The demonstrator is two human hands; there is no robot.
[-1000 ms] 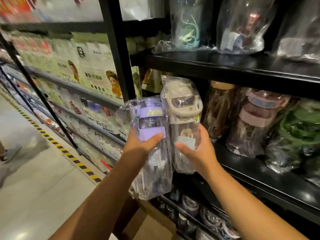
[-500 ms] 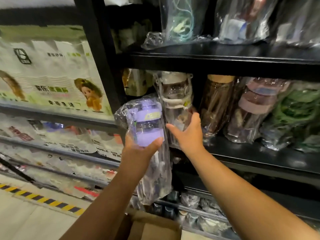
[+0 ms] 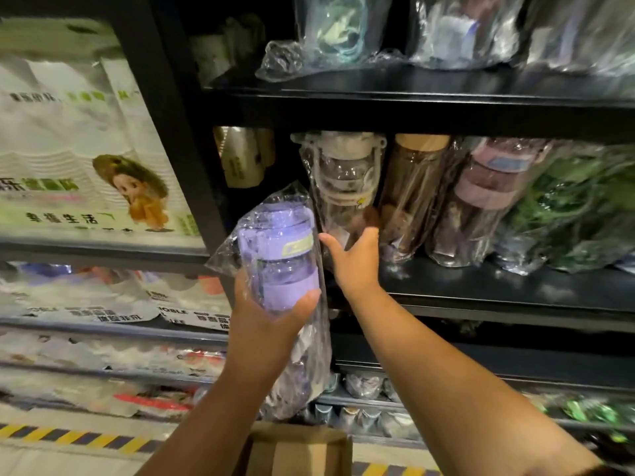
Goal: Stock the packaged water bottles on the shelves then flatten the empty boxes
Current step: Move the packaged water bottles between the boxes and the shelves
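Observation:
My left hand [image 3: 271, 321] grips a purple water bottle [image 3: 281, 259] in a clear plastic bag, held upright in front of the black shelf [image 3: 498, 290]. A beige-lidded bottle [image 3: 343, 187] in plastic stands on that shelf at its left end. My right hand [image 3: 355, 262] reaches to its lower part with fingers spread, touching the wrapping. Beside it stand a brown bottle [image 3: 412, 194], a pink-lidded bottle [image 3: 488, 197] and green ones [image 3: 577, 207]. An open cardboard box [image 3: 299, 451] sits on the floor below my arms.
A black upright post [image 3: 171, 132] separates this shelf bay from shelves of packaged goods [image 3: 86, 149] on the left. More bagged bottles [image 3: 446, 25] fill the shelf above, and small items [image 3: 364, 386] line the shelf below. Yellow-black floor tape [image 3: 68, 438] runs along the base.
My right hand carried the beige-lidded bottle onto the shelf and stood it there, then loosened its grip. The left hand kept the purple bottle and rose slightly. My view moved closer to the shelf.

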